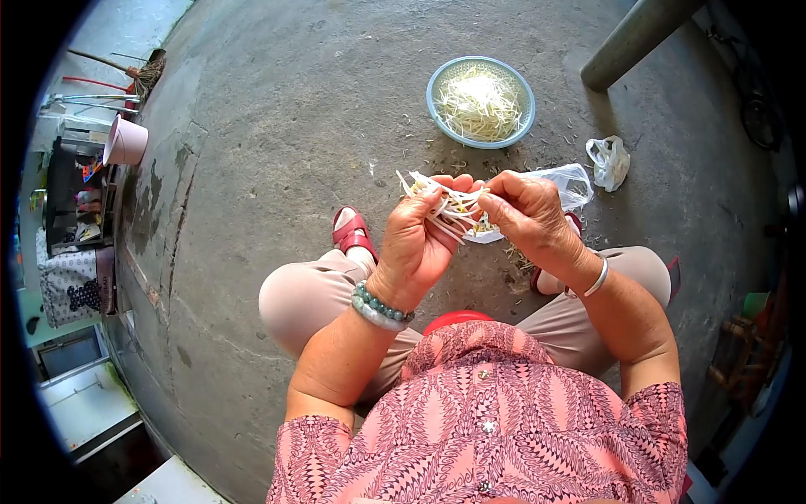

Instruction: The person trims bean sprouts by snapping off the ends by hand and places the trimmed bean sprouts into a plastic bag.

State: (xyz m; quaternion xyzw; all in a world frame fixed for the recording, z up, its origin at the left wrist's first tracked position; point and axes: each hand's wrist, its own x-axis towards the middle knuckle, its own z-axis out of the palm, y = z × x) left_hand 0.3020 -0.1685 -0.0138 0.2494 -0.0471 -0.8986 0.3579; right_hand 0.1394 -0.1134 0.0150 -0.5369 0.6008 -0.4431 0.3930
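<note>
My left hand (417, 239) is closed around a loose bunch of bean sprouts (449, 207), their pale stems sticking out past the fingers. Close beside it, my right hand (533, 217) pinches at the yellowish ends of the same sprouts with thumb and forefinger. Whether a single sprout sits in that pinch is too small to make out. Beyond my hands, a blue basket (431, 94) on the floor holds a heap of bean sprouts (480, 102). Partly hidden beneath my right hand lies a clear plastic bag (573, 186).
A knotted white plastic bag (609, 162) lies to the right, near a thick grey post (611, 70). Sprout scraps dot the concrete floor (277, 126). At the left stand a pink bucket (126, 141) and brooms (148, 74). My feet in red sandals (356, 232) flank the work area.
</note>
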